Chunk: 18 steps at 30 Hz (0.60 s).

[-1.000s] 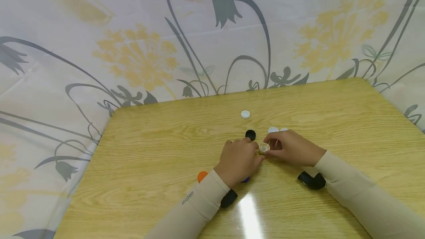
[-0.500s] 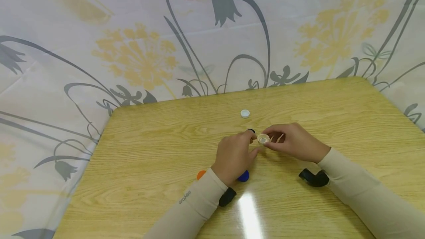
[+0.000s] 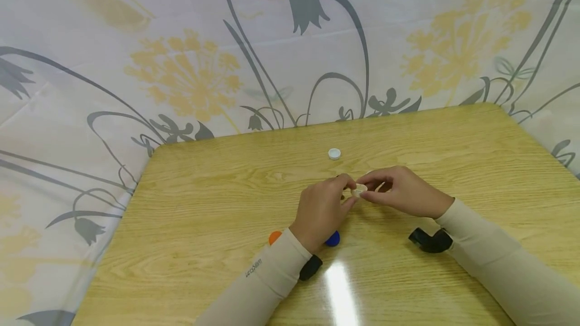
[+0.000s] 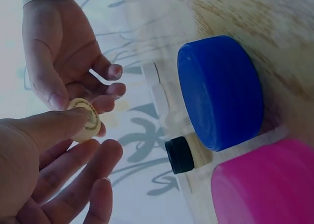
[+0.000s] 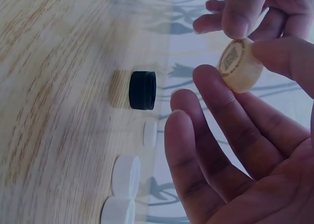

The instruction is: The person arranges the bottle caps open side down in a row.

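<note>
A cream-coloured round bottle cap (image 3: 359, 190) with a printed emblem is held between both hands, above the table. My right hand (image 3: 405, 192) pinches the cap's edge between thumb and fingers, as the right wrist view shows on the cap (image 5: 240, 69). From the other side my left hand (image 3: 319, 210) pinches it, its thumb lying across the face in the left wrist view. The other fingers of both hands are spread loosely below.
On the wooden table (image 3: 217, 205) lie a blue cap (image 3: 333, 238), an orange cap (image 3: 275, 237) partly under the left sleeve, and a white cap (image 3: 334, 154) farther back. Wrist views add a pink cap (image 4: 265, 184), a black cap (image 5: 142, 90) and white caps (image 5: 126, 177).
Both hands have lifted slightly away from me with the cream cap. Left fingers came off it half a second ago and now pinch it again. The blue cap shows more; the black cap is mostly covered.
</note>
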Motion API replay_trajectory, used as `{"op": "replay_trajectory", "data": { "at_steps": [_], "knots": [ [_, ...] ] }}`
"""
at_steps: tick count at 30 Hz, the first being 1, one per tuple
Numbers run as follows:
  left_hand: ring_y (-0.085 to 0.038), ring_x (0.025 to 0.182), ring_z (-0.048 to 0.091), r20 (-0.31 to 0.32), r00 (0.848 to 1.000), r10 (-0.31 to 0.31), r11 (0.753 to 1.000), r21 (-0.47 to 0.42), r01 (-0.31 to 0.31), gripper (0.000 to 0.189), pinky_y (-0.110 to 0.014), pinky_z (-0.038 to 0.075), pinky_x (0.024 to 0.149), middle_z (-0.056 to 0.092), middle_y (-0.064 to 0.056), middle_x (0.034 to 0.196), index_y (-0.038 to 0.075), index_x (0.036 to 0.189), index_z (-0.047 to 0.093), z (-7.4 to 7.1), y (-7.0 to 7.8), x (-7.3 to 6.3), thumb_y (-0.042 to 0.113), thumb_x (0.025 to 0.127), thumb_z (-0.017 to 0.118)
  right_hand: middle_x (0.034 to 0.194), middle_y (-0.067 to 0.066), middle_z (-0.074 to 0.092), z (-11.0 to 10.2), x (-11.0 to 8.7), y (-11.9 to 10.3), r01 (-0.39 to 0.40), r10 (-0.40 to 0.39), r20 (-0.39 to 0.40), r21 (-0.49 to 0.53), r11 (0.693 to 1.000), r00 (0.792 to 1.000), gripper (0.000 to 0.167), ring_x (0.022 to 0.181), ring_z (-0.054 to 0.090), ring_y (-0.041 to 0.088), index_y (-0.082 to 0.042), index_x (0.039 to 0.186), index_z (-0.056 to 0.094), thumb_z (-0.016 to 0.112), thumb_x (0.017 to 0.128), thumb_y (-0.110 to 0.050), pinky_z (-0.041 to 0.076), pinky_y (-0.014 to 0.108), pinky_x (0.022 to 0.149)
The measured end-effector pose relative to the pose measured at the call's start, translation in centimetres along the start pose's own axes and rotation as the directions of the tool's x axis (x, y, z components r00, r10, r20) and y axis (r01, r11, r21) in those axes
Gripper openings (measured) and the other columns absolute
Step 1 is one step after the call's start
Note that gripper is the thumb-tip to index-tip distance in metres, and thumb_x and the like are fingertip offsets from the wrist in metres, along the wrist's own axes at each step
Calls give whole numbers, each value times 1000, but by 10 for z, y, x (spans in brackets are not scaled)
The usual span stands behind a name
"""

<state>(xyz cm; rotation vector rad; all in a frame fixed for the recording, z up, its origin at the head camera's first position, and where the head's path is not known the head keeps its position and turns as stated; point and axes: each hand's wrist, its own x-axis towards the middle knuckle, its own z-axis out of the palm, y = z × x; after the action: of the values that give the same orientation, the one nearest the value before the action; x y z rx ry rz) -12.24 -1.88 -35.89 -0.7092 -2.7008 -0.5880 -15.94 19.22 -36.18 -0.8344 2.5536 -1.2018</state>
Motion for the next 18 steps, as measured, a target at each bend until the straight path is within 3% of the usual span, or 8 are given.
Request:
{"op": "replay_trajectory", "data": {
  "at_steps": [7, 14, 18],
  "knots": [
    [-2, 64, 66, -13, 1000, 12, 1000, 15, -12, 17, -10, 36, 49, 78, 5, 95, 17, 101, 71, -1, -2, 0, 32, 93, 73, 109, 4, 75, 1, 1, 3, -14, 14, -9, 34, 999, 1000, 28, 88, 71, 18, -11, 123, 71, 64, 99, -25, 56, 26, 72],
    [-2, 54, 60, -24, 1000, -6, 1000, 0, 6, 19, -11, 32, 46, 78, 6, 95, 17, 105, 69, -1, -5, 1, 35, 97, 66, 109, 4, 75, -1, 0, 1, -13, 14, -25, 47, 999, 1000, 27, 85, 70, 18, -8, 121, 72, 61, 101, -23, 55, 27, 71],
    [0, 61, 64, -17, 1000, -8, 999, -48, 7, 23, -9, 37, 50, 78, 6, 93, 16, 114, 66, -1, -5, 2, 32, 97, 67, 105, 6, 76, -1, 0, -1, -9, 11, -32, 61, 998, 999, 27, 85, 71, 17, -5, 121, 71, 60, 101, -20, 56, 28, 72]
  ]
}}
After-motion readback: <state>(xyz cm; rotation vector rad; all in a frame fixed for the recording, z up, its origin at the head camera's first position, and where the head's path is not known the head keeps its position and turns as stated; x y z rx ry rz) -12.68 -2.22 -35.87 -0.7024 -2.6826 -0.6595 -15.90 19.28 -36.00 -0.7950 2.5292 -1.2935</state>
